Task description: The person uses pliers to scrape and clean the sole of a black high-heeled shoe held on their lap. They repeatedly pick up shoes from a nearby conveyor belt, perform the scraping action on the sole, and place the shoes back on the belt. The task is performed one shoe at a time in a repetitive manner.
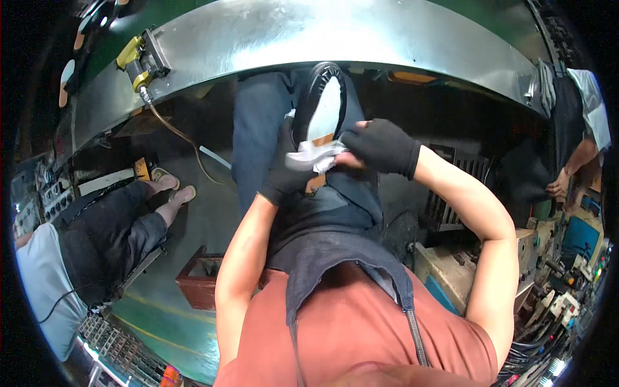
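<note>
Head view: gloved left hand (284, 169) gripping shoe (320, 103), right hand (382, 147) pressing cloth (314, 155).

Curved steel work surface (335, 39) across the far side. Yellow-and-black fitting (138, 61) clamped at its left end, brown hose (180, 138) trailing down from it. Seated co-worker in dark trousers (109, 235) at left, sandalled feet (173, 186) on the green floor. Brown wooden box (198, 284) near centre. Second person's forearm (574, 164) far right, beside cluttered machinery (567, 277).

left hand (284, 171) gloved, fingers curled, right hand (382, 147) gloved, fingers closed
</note>
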### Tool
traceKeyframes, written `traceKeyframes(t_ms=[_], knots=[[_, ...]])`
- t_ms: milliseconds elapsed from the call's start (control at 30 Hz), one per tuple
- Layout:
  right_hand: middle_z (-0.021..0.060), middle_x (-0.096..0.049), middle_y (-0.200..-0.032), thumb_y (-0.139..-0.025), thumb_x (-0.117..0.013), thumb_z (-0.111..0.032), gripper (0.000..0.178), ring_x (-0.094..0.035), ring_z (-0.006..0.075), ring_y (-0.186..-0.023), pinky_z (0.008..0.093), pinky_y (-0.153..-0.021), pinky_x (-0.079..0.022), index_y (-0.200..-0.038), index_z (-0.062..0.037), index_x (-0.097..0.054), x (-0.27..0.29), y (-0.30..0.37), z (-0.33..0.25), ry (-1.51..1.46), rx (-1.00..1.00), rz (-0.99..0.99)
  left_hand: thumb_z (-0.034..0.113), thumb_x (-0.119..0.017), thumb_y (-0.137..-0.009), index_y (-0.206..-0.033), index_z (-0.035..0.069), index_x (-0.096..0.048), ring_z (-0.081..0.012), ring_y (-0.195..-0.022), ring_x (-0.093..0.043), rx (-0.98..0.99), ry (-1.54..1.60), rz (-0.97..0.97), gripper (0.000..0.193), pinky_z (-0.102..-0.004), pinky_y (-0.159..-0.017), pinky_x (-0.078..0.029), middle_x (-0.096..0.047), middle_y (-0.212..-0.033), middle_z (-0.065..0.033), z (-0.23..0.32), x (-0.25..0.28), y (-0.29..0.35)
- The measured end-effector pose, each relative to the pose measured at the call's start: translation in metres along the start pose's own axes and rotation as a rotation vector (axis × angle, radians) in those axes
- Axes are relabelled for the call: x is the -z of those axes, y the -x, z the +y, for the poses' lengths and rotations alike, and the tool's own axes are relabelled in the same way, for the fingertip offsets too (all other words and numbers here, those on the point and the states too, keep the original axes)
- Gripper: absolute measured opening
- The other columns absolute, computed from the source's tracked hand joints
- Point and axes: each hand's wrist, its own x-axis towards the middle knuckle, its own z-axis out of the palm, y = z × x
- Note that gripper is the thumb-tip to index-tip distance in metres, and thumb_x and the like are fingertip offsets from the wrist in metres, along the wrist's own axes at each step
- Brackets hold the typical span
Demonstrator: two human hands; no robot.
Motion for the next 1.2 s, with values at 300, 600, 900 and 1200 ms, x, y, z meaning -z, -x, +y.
traceKeyframes(t_ms=[300, 600, 900, 1200], knots=[[0.0120, -0.060, -0.071, -0.088, -0.057, -0.048, 0.044, -0.063, 0.0268, -0.072, 0.0368, -0.057, -0.051, -0.070, -0.0080, -0.060, -0.017, 0.014, -0.014, 0.068, -0.034, 0.029, 0.028, -0.088, -0.064, -0.144, 0.002, -0.025, -0.0324, -0.133, -0.035, -0.129, -0.194, -0.020, 0.105, -0.0403, -0.109, -0.030, -0.036, -0.140, -0.0191, -0.008, 0.006, -0.001], [0.0123, -0.060, -0.072, -0.096, -0.052, -0.044, 0.039, -0.060, 0.0259, -0.066, 0.0363, -0.062, -0.047, -0.088, -0.0070, -0.062, -0.058, 0.056, -0.024, -0.617, -0.406, 0.127, 0.015, -0.075, -0.077, -0.146, 0.003, -0.026, -0.0257, -0.132, -0.038, 0.181, 0.244, -0.125, 0.086, -0.0360, -0.108, -0.033, -0.039, -0.141, -0.0146, 0.000, 0.014, 0.001], [0.0029, -0.059, -0.066, -0.102, -0.029, -0.052, 0.056, -0.053, 0.0140, -0.062, 0.0281, -0.067, -0.044, -0.084, -0.0056, -0.055, -0.120, 0.069, -0.071, -1.375, -1.052, 0.574, 0.015, -0.068, -0.085, -0.143, 0.001, -0.033, -0.0225, -0.125, -0.046, 0.216, 0.236, -0.051, 0.069, -0.0337, -0.103, -0.038, -0.048, -0.135, -0.0122, 0.010, 0.017, -0.005], [0.0052, -0.061, -0.061, -0.102, -0.038, -0.040, 0.048, -0.061, 0.0148, -0.058, 0.0311, -0.058, -0.046, -0.079, -0.0031, -0.059, -0.108, 0.075, -0.075, -1.201, -0.938, 0.592, 0.048, -0.058, -0.091, -0.126, 0.001, -0.051, -0.0253, -0.093, -0.065, 0.479, 1.253, -0.087, 0.059, -0.0341, -0.081, -0.055, -0.064, -0.107, -0.0139, -0.035, 0.069, -0.112]])
